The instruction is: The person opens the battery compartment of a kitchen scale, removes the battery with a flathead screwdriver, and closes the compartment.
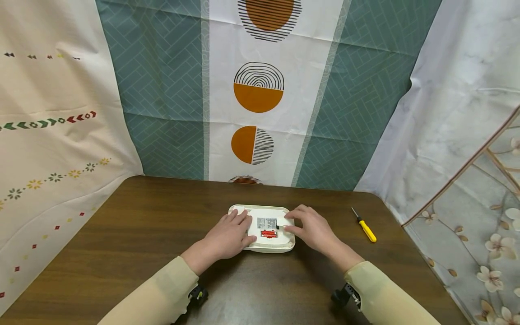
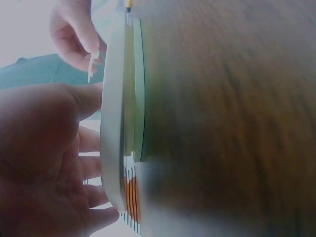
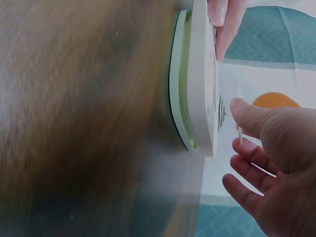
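Note:
A flat white device with rounded corners, like an upturned scale [image 1: 271,213], lies on the brown table [image 1: 142,253]. Its upper face shows a printed label [image 1: 266,223] and a battery slot with red batteries [image 1: 269,234]. My left hand [image 1: 230,233] rests spread over the left end, thumb toward the front. Over the right end, my right hand [image 1: 312,228] pinches a small white battery cover [image 3: 240,134] between thumb and fingers. In the left wrist view the cover stands on edge, just above the face. A pale green layer [image 3: 178,79] shows beneath the device.
A screwdriver [image 1: 367,230] with a yellow handle lies on the table to the right. Patterned cloths [image 1: 170,90] hang behind the table and along both sides. Dark wrist cameras [image 1: 347,295] sit at both sleeves.

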`<state>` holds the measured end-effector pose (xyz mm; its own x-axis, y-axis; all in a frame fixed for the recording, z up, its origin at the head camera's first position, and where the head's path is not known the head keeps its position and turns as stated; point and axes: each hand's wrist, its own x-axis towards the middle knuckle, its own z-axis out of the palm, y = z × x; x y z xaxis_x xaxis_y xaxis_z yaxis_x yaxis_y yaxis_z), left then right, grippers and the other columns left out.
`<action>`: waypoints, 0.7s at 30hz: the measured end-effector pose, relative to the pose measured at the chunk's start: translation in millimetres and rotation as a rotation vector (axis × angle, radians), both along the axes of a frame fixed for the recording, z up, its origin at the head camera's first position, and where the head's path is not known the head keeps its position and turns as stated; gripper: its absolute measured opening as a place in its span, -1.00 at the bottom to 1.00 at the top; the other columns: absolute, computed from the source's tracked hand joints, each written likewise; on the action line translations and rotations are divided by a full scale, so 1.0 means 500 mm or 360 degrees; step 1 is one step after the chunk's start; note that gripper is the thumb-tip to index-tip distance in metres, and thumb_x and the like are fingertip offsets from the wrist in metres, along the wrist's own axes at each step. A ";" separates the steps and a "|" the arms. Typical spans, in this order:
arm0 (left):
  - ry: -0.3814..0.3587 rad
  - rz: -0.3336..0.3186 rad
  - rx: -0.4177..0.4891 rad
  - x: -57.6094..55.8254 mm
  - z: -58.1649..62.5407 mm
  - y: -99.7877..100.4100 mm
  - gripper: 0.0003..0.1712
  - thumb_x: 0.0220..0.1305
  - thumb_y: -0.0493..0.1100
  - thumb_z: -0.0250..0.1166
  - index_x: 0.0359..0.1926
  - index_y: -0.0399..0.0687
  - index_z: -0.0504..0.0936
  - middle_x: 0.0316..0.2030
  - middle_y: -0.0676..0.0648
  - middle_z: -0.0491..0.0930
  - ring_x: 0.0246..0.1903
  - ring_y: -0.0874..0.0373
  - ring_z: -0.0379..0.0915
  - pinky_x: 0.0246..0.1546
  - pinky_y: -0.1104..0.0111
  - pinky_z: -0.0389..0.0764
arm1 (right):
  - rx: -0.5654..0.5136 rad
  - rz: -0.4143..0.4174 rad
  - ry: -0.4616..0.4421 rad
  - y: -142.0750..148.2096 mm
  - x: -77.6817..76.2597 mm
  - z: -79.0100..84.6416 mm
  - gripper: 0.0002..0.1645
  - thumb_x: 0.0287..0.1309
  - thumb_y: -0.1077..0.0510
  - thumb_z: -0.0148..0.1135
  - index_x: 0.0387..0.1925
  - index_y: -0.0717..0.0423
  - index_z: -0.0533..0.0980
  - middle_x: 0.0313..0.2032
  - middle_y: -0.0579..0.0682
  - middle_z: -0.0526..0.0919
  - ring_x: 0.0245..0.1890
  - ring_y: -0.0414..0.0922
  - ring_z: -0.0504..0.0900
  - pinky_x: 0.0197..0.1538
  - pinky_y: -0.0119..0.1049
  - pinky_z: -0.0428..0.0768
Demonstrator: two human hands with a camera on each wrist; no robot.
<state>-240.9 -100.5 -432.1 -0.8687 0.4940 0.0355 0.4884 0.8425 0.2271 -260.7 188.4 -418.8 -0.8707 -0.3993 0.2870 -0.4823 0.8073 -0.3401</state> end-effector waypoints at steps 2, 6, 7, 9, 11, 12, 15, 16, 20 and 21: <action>0.0006 -0.0004 -0.0001 0.000 0.001 0.000 -0.21 0.69 0.18 0.23 0.62 -0.27 0.41 0.65 -0.28 0.27 0.67 -0.34 0.05 0.64 -0.18 0.14 | 0.0009 -0.0007 0.0001 0.009 -0.003 0.002 -0.66 0.32 0.06 0.63 0.08 0.02 0.80 -0.06 -0.11 0.71 0.07 0.00 0.68 0.07 0.06 0.71; 0.0009 -0.0002 -0.0009 0.001 0.001 0.001 -0.21 0.69 0.19 0.23 0.62 -0.27 0.41 0.65 -0.28 0.27 0.66 -0.34 0.05 0.64 -0.18 0.14 | 0.0021 -0.0017 0.0006 0.028 -0.009 0.008 -0.65 0.32 0.07 0.63 0.08 0.04 0.80 -0.07 -0.11 0.71 0.05 0.05 0.69 0.06 0.08 0.71; 0.0006 0.0000 -0.0012 0.002 0.001 0.001 -0.21 0.69 0.19 0.22 0.62 -0.27 0.41 0.65 -0.28 0.27 0.67 -0.34 0.05 0.64 -0.18 0.14 | 0.0027 -0.0025 0.0007 0.033 -0.010 0.009 -0.66 0.32 0.07 0.63 0.08 0.03 0.80 -0.07 -0.11 0.71 0.05 0.06 0.69 0.05 0.08 0.71; 0.0005 0.0001 -0.0010 0.002 0.000 0.002 -0.21 0.69 0.20 0.22 0.62 -0.26 0.41 0.65 -0.28 0.27 0.67 -0.34 0.05 0.64 -0.18 0.14 | 0.0033 -0.0040 0.0005 0.043 -0.013 0.012 -0.66 0.31 0.07 0.63 0.07 0.03 0.80 -0.07 -0.10 0.71 0.06 0.09 0.69 0.04 0.09 0.71; 0.0006 0.0001 -0.0003 0.002 0.000 0.002 -0.21 0.68 0.19 0.23 0.61 -0.27 0.42 0.65 -0.28 0.28 0.66 -0.34 0.06 0.63 -0.18 0.15 | 0.0041 -0.0057 -0.0002 0.054 -0.015 0.015 -0.67 0.32 0.07 0.63 0.07 0.03 0.80 -0.07 -0.09 0.71 0.05 0.12 0.69 0.04 0.09 0.70; 0.0007 0.0001 -0.0001 0.001 0.000 0.002 -0.21 0.68 0.19 0.24 0.61 -0.27 0.42 0.64 -0.28 0.28 0.66 -0.34 0.06 0.63 -0.18 0.15 | 0.0044 -0.0065 -0.0006 0.059 -0.017 0.017 -0.67 0.32 0.07 0.63 0.07 0.03 0.80 -0.07 -0.08 0.71 0.05 0.13 0.69 0.04 0.10 0.70; 0.0007 0.0003 -0.0004 0.001 -0.001 0.001 -0.21 0.67 0.19 0.24 0.61 -0.26 0.42 0.65 -0.28 0.28 0.66 -0.34 0.06 0.63 -0.18 0.15 | 0.0064 -0.0081 -0.0008 0.074 -0.022 0.021 -0.67 0.34 0.08 0.62 0.08 0.05 0.80 -0.08 -0.07 0.71 0.04 0.14 0.68 0.01 0.10 0.69; 0.0009 0.0003 -0.0003 0.000 -0.001 0.001 -0.21 0.67 0.18 0.25 0.61 -0.26 0.43 0.65 -0.28 0.28 0.66 -0.34 0.06 0.63 -0.18 0.16 | 0.0071 -0.0092 -0.0015 0.079 -0.023 0.022 -0.67 0.34 0.08 0.61 0.09 0.05 0.79 -0.07 -0.07 0.71 0.03 0.14 0.68 0.01 0.10 0.69; 0.0004 0.0001 -0.0005 0.001 0.000 0.001 -0.21 0.67 0.20 0.24 0.62 -0.26 0.42 0.65 -0.28 0.28 0.66 -0.34 0.06 0.63 -0.18 0.15 | 0.0110 -0.0125 -0.0025 0.099 -0.029 0.029 -0.66 0.36 0.08 0.59 0.11 0.06 0.79 -0.06 -0.05 0.71 0.02 0.14 0.67 -0.03 0.11 0.69; 0.0006 0.0000 -0.0003 0.001 0.000 0.001 -0.21 0.67 0.19 0.24 0.61 -0.26 0.42 0.65 -0.28 0.28 0.66 -0.34 0.06 0.63 -0.18 0.15 | 0.0117 -0.0134 -0.0026 0.104 -0.031 0.030 -0.66 0.36 0.08 0.59 0.11 0.06 0.79 -0.05 -0.04 0.71 0.02 0.15 0.67 -0.03 0.11 0.69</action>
